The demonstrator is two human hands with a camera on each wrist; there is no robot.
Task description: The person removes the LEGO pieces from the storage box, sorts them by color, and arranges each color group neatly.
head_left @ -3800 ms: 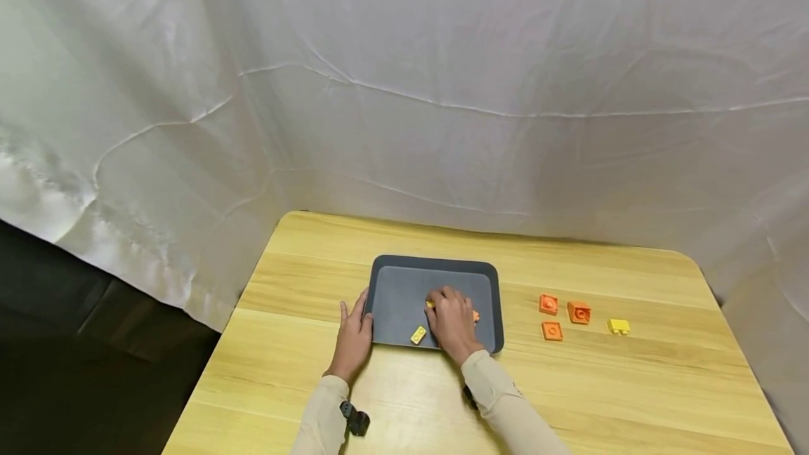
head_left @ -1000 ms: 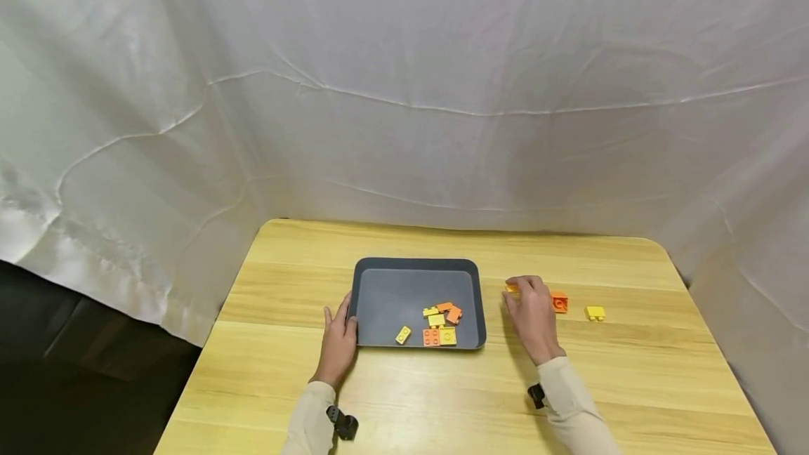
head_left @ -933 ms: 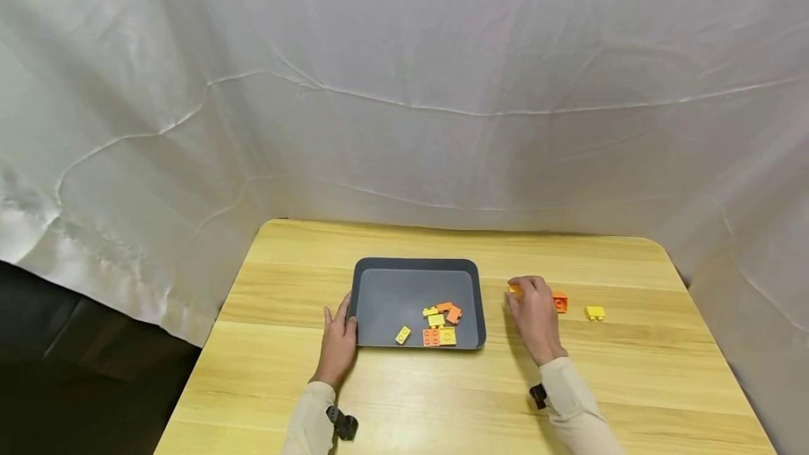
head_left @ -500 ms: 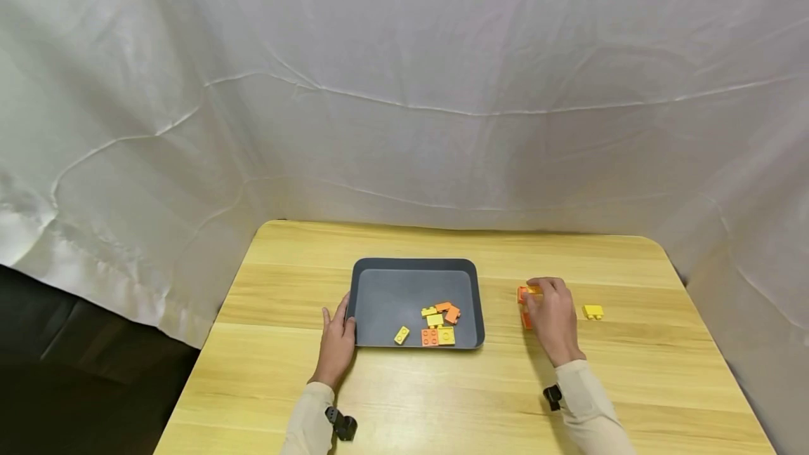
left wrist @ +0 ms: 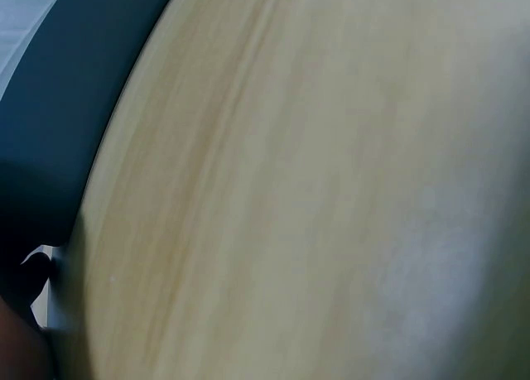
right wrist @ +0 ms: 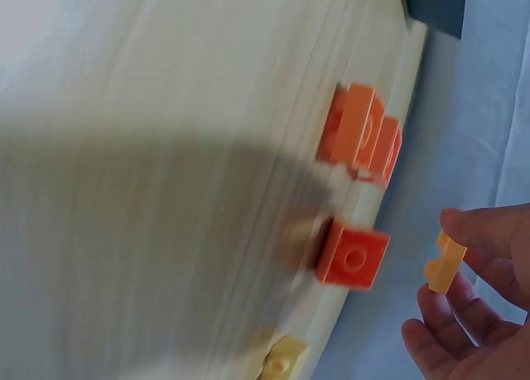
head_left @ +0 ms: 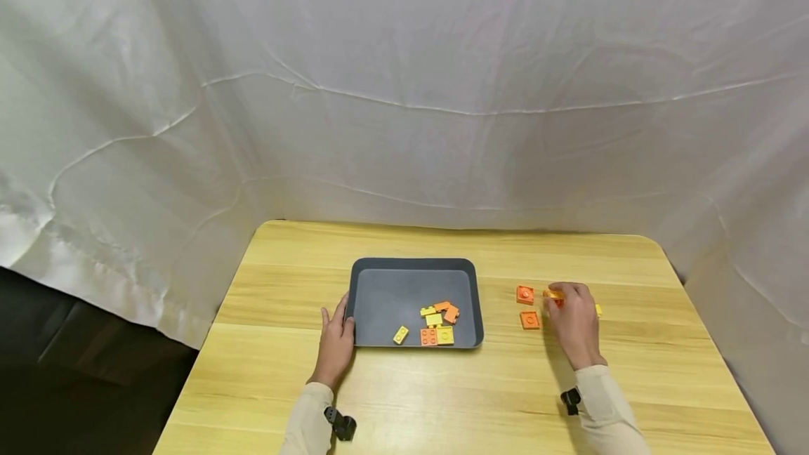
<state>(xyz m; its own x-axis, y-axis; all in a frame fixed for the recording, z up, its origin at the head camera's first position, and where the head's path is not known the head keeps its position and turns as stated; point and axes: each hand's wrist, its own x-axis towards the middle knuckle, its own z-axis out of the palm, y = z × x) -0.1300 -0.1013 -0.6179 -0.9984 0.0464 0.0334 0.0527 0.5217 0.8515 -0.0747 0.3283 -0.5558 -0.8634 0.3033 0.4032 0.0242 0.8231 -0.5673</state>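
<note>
In the head view, the right hand, right of centre in the frame, hides most of a blocky orange plastic brick and much of a yellow plastic brick with studs. The right wrist view shows the orange one whole near its middle, while the bottom edge cuts off the yellow one. There, two more orange plastic pieces overlap above centre; the head view separates them into an upper square orange piece and a lower flat square orange piece. The left wrist view is blurred, with only a dark sliver of a finger at its lower left.

A dark grey rectangular tray with raised sides sits at the lower middle of the head view on a pale wood-grain table. Along the lower right of its floor lies a cluster of yellow and orange bricks, some touching; a small two-stud yellow brick lies apart, left of them.

The left hand touches the tray's left edge, its fingers fairly straight and without a brick.

At the right of the right wrist view, the right thumb and fingertips pinch a small yellow-orange plastic brick, parted just by its width, with the lower fingers loosely bent. This brick is off the table, near the blocky orange one.
</note>
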